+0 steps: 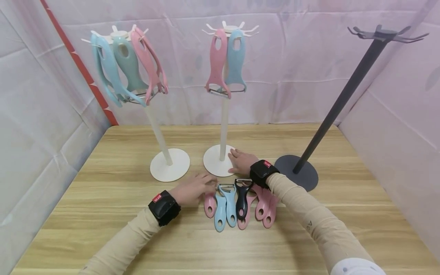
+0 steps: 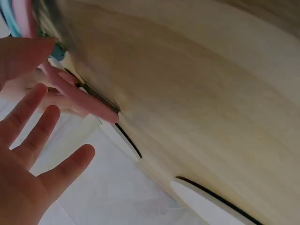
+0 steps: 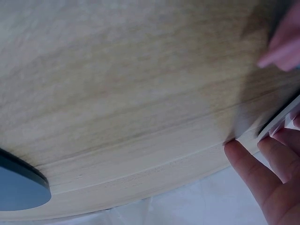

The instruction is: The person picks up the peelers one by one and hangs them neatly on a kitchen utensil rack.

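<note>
soft, even light fills the head view; shadows under the dark stand's base are faint, with no glare. straight edges bow outward far from that base (wide-lens distortion). both wrist views are dimmer and smeared, the near fingers out of focus.

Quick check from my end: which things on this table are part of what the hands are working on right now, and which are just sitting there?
In hand:
- left hand, reaching the peelers on the table
- right hand, resting on the middle white stand, which holds two peelers

Lying about:
- left white stand, hung with peelers
- dark grey stand, hooks bare
- wooden table
</note>
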